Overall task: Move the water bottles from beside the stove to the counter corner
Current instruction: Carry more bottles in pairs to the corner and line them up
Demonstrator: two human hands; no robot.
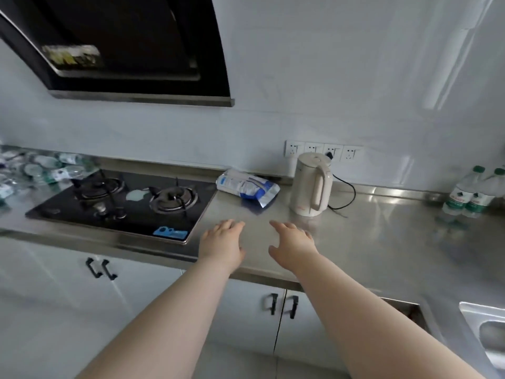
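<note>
Two clear water bottles with green caps and green labels, one (461, 192) and its neighbour (485, 195), stand upright at the far right of the steel counter (369, 236), near the wall. A heap of several lying bottles (41, 170) sits at the far left, beside the black gas stove (123, 203). My left hand (222, 242) and my right hand (292, 242) hover side by side over the bare counter just right of the stove, fingers relaxed and spread, holding nothing. Both hands are far from either group of bottles.
A cream electric kettle (311, 184) stands plugged into the wall sockets (323, 151), its cord trailing right. A blue-and-white bag (247, 187) lies between stove and kettle. A range hood (123, 47) hangs above the stove. A sink (489, 332) is at the lower right.
</note>
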